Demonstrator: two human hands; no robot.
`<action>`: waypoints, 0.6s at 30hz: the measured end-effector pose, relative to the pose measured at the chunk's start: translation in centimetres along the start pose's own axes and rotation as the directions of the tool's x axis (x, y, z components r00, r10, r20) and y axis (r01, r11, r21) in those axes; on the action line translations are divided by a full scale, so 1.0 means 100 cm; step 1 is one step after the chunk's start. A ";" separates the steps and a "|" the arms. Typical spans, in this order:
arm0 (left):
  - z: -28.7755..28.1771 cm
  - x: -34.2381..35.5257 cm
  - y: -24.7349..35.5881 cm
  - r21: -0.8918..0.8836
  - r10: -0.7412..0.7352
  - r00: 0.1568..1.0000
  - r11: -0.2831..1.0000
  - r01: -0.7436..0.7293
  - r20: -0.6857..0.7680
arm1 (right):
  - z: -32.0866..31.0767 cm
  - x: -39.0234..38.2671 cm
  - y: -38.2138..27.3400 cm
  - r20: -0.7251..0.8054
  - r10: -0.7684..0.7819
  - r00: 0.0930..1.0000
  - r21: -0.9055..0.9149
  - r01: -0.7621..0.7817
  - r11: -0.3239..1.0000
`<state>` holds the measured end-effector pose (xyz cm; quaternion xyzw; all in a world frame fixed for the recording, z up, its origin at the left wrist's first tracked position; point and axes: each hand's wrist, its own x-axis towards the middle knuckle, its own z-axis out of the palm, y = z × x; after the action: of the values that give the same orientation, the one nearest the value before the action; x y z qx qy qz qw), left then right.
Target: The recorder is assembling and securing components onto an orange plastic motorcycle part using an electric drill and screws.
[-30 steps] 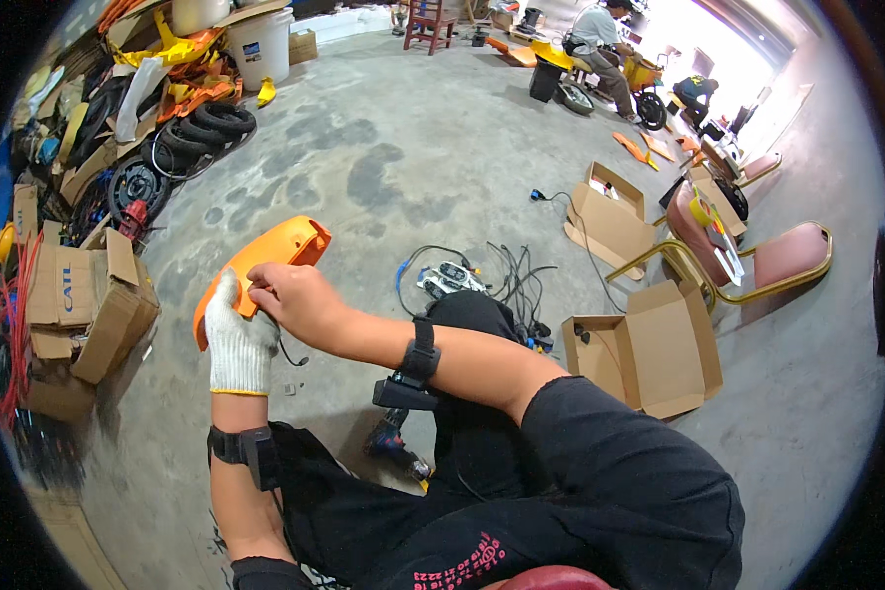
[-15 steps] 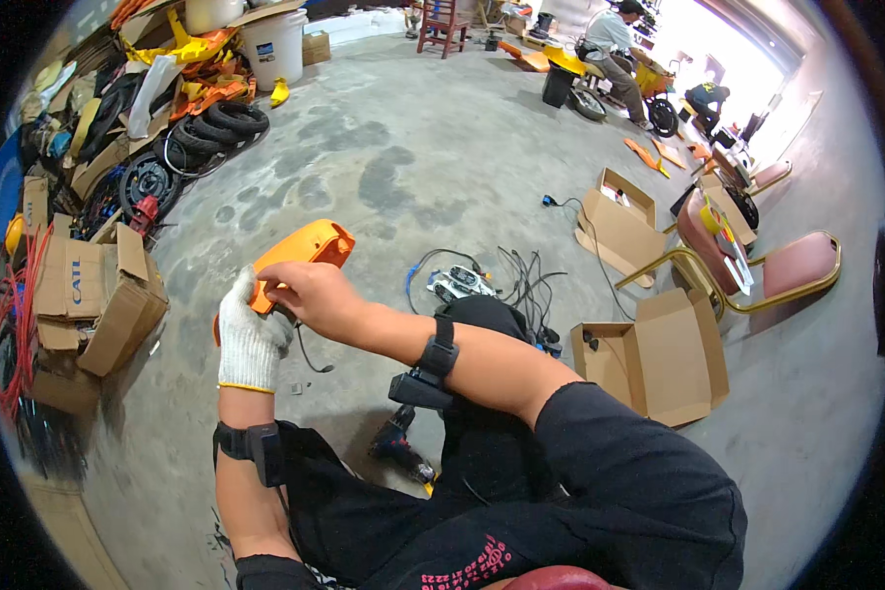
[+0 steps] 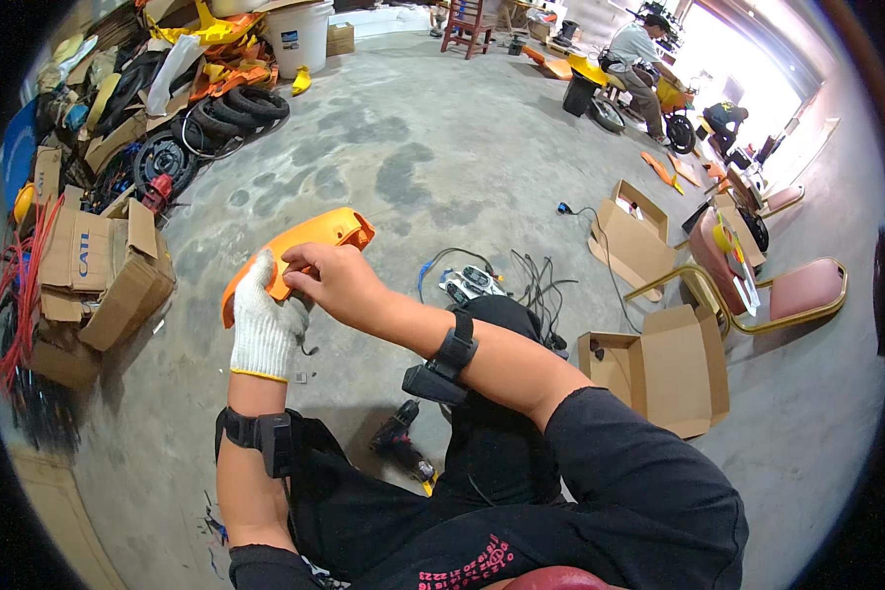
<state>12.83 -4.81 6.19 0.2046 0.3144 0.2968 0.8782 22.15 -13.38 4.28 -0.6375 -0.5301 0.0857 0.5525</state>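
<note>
An orange plastic cover (image 3: 317, 234), long and curved, is held off the floor in front of me. My left hand (image 3: 267, 329), in a white knitted glove with a yellow hem, is closed on its near side. At the cover's near edge, the bare fingers of my right hand (image 3: 336, 280) are pinched together. Whatever lies between those fingertips is hidden or too small to name. A short dark cable end (image 3: 310, 350) shows just beyond the glove.
A cordless drill (image 3: 399, 442) lies by my legs. White devices (image 3: 470, 285) and black cables (image 3: 541, 295) are on the floor ahead. Open cartons (image 3: 683, 374) and chairs (image 3: 801, 292) stand right; tyres (image 3: 231, 116) and boxes (image 3: 84, 261) left. Two people work far right.
The whole view has shifted slightly right. The cover has swung to a flatter angle, showing more of its length. My right hand's fingers have moved a little along its edge; the left keeps its hold.
</note>
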 end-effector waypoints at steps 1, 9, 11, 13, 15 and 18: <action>-0.002 0.002 -0.001 -0.010 -0.001 1.000 1.000 0.001 -0.013 | 0.001 -0.001 0.000 -0.015 0.001 1.000 -0.035 -0.002 0.999; -0.017 0.016 -0.005 -0.037 0.063 0.997 0.997 -0.061 0.040 | 0.011 -0.003 -0.003 -0.057 0.020 0.998 -0.094 -0.025 0.995; -0.013 0.014 -0.011 -0.039 0.107 0.993 0.994 -0.105 0.059 | 0.010 -0.006 -0.002 -0.076 0.029 0.997 -0.117 -0.037 0.992; -0.004 0.004 -0.006 -0.032 0.085 0.994 0.996 -0.087 -0.064 | 0.014 -0.007 -0.007 -0.100 0.045 0.994 -0.118 -0.057 0.991; -0.012 0.015 -0.007 -0.015 0.098 0.994 0.995 -0.099 -0.054 | 0.017 -0.008 -0.009 -0.119 0.052 0.991 -0.109 -0.065 0.992; -0.016 0.027 -0.009 0.027 0.100 0.994 0.995 -0.099 -0.033 | 0.016 -0.009 -0.002 -0.145 0.057 0.988 -0.116 -0.074 0.991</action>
<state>13.78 -3.47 3.34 0.2259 0.3226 0.3398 0.8541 20.56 -13.15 3.47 -0.6913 -0.4726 0.0264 0.5459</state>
